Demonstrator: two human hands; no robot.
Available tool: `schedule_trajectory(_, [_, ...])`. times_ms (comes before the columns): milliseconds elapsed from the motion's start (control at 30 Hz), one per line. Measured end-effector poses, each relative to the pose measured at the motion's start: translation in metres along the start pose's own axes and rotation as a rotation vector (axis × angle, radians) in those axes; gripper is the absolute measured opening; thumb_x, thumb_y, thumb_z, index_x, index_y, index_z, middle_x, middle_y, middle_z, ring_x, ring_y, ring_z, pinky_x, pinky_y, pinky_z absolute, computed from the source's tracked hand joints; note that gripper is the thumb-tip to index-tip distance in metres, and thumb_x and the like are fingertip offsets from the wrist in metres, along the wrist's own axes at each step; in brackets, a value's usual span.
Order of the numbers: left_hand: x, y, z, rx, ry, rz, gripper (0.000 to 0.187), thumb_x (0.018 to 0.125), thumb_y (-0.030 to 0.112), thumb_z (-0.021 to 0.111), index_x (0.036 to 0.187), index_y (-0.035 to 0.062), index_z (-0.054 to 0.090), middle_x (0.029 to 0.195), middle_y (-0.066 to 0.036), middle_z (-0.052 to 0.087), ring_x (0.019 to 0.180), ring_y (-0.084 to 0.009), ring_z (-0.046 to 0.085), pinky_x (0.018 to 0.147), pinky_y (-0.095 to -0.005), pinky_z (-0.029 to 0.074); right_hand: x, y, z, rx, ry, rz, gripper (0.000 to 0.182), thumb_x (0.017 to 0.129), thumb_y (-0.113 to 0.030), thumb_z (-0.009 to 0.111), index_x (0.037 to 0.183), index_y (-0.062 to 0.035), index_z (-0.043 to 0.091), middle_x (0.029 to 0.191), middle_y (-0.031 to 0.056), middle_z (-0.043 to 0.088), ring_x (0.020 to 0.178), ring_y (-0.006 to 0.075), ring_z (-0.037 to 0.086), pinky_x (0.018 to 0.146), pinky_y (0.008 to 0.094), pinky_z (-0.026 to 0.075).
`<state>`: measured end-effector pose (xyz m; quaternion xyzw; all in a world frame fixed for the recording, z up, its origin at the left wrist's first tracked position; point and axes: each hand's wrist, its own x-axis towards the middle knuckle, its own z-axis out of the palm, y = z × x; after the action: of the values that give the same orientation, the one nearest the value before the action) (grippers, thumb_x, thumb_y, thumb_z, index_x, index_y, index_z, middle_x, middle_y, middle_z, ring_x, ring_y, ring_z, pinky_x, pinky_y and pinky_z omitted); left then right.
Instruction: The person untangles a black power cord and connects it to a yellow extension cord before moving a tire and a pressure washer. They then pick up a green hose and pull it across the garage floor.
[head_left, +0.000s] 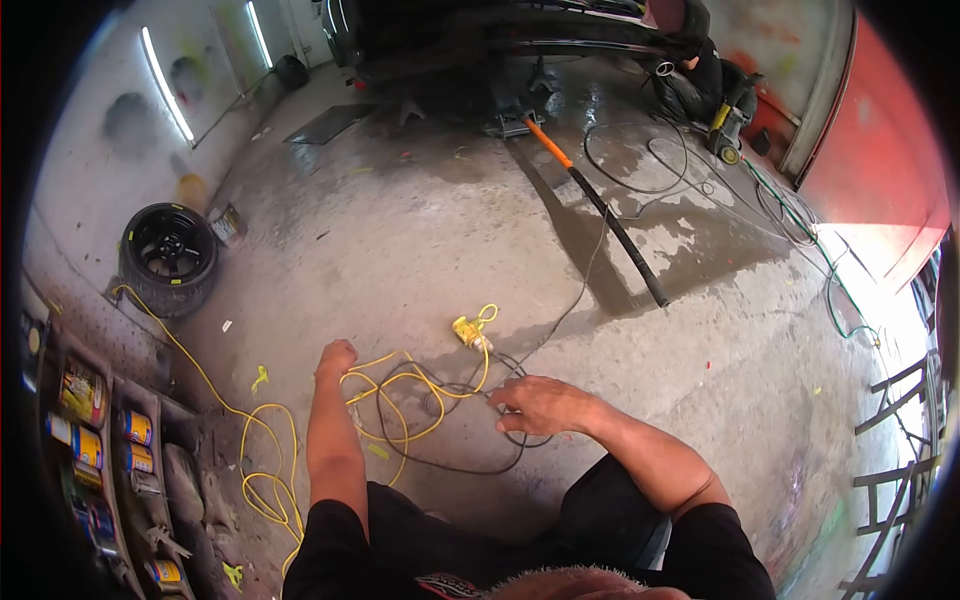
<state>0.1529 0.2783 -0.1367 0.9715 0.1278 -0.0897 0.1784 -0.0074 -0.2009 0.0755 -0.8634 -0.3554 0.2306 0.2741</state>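
Observation:
My left hand [338,357] is closed in a fist at the left end of a tangled yellow extension cord [408,353]; what is inside the fist is hidden. On the right, my right hand [545,405] hovers over a loop of black cord [500,468], fingers bent and thumb apart, with the fingertips right by the cord. A yellow plug connector [467,331] with a small loop lies just beyond both hands, joined to the black cord's plug end. More yellow cord runs in loose coils at the left.
An orange and black jack handle [615,225] slants across wet floor from a floor jack under a dark car [430,60]. A tire [170,255] leans at the left wall above shelves of cans [85,445]. A polisher-like tool [730,130] and a person [690,85] are at upper right.

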Motion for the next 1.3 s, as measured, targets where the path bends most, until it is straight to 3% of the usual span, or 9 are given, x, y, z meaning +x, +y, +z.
schedule_trajectory(100, [0.006, -0.005, 0.004, -0.034, 0.013, -0.011, 0.017, 0.077, 0.010, 0.061, 0.089, 0.0032, 0.069, 0.079, -0.012, 0.068, 0.057, -0.0211, 0.065, 0.053, -0.0348, 0.051, 0.000, -0.001, 0.000, -0.008, -0.004, 0.006, 0.042, 0.085, -0.025, 0.066, 0.118, 0.0006, 0.060, 0.112, 0.0204, 0.062, 0.106, 0.0364, 0.059, 0.090, 0.0434, 0.046])
schedule_trajectory(200, [0.002, 0.001, -0.002, -0.049, -0.035, -0.079, 0.024, 0.075, 0.019, 0.064, 0.094, 0.0058, 0.071, 0.101, -0.019, 0.068, 0.100, -0.0343, 0.064, 0.090, -0.0413, 0.050, 0.001, 0.000, 0.001, -0.011, -0.004, 0.005, 0.043, 0.085, -0.025, 0.066, 0.119, 0.0003, 0.059, 0.112, 0.0206, 0.062, 0.107, 0.0364, 0.058, 0.090, 0.0431, 0.046])
schedule_trajectory(300, [-0.003, 0.009, -0.006, -0.033, -0.014, -0.091, 0.023, 0.076, 0.020, 0.065, 0.094, 0.0065, 0.071, 0.102, -0.018, 0.068, 0.099, -0.0341, 0.064, 0.090, -0.0406, 0.050, 0.001, 0.000, 0.001, -0.012, -0.005, 0.010, 0.043, 0.085, -0.025, 0.066, 0.119, 0.0001, 0.060, 0.112, 0.0208, 0.062, 0.107, 0.0364, 0.058, 0.091, 0.0428, 0.046])
schedule_trajectory(400, [-0.004, 0.007, -0.001, 0.017, 0.083, -0.015, 0.015, 0.076, 0.012, 0.064, 0.087, 0.0064, 0.072, 0.083, -0.014, 0.070, 0.066, -0.0229, 0.068, 0.065, -0.0357, 0.054, 0.001, 0.001, 0.001, -0.020, -0.001, 0.004, 0.043, 0.085, -0.025, 0.066, 0.119, 0.0000, 0.060, 0.112, 0.0209, 0.062, 0.107, 0.0364, 0.058, 0.091, 0.0429, 0.046])
schedule_trajectory(500, [0.000, 0.005, 0.001, 0.053, 0.082, -0.018, 0.015, 0.076, 0.013, 0.065, 0.087, 0.0074, 0.072, 0.086, -0.014, 0.071, 0.070, -0.0227, 0.069, 0.067, -0.0362, 0.054, 0.001, 0.002, 0.001, -0.025, 0.006, 0.002, 0.043, 0.085, -0.025, 0.066, 0.119, 0.0000, 0.060, 0.111, 0.0208, 0.062, 0.106, 0.0365, 0.058, 0.091, 0.0431, 0.046])
schedule_trajectory(700, [0.002, 0.005, 0.000, 0.136, 0.179, 0.047, 0.016, 0.078, 0.015, 0.065, 0.091, 0.0084, 0.071, 0.094, -0.017, 0.069, 0.084, -0.0309, 0.068, 0.076, -0.0407, 0.054, 0.000, 0.003, 0.001, -0.015, 0.007, 0.002, 0.042, 0.085, -0.024, 0.067, 0.118, 0.0002, 0.060, 0.110, 0.0206, 0.062, 0.106, 0.0365, 0.058, 0.091, 0.0433, 0.046])
schedule_trajectory(800, [-0.013, 0.030, -0.014, 0.129, 0.354, -0.127, 0.015, 0.081, 0.017, 0.062, 0.090, 0.0076, 0.069, 0.094, -0.019, 0.068, 0.089, -0.0349, 0.067, 0.079, -0.0439, 0.054, -0.001, 0.001, 0.000, -0.017, 0.008, 0.007, 0.042, 0.085, -0.024, 0.067, 0.118, 0.0002, 0.060, 0.112, 0.0206, 0.062, 0.107, 0.0363, 0.058, 0.091, 0.0432, 0.046])
schedule_trajectory(900, [-0.022, 0.041, -0.027, 0.109, 0.422, -0.162, 0.016, 0.084, 0.021, 0.064, 0.093, 0.0090, 0.067, 0.095, -0.019, 0.068, 0.092, -0.0369, 0.066, 0.078, -0.0463, 0.055, -0.001, 0.001, -0.001, -0.017, 0.007, 0.008, 0.042, 0.085, -0.024, 0.067, 0.119, 0.0000, 0.060, 0.113, 0.0204, 0.062, 0.107, 0.0361, 0.058, 0.091, 0.0430, 0.046])
schedule_trajectory(1300, [-0.037, 0.058, -0.038, 0.115, 0.427, -0.186, 0.022, 0.088, 0.026, 0.063, 0.098, 0.0063, 0.061, 0.097, -0.021, 0.068, 0.093, -0.0393, 0.065, 0.077, -0.0477, 0.054, 0.002, 0.003, 0.001, -0.016, -0.013, 0.024, 0.042, 0.086, -0.025, 0.065, 0.121, -0.0015, 0.059, 0.114, 0.0194, 0.061, 0.108, 0.0354, 0.058, 0.092, 0.0428, 0.046])
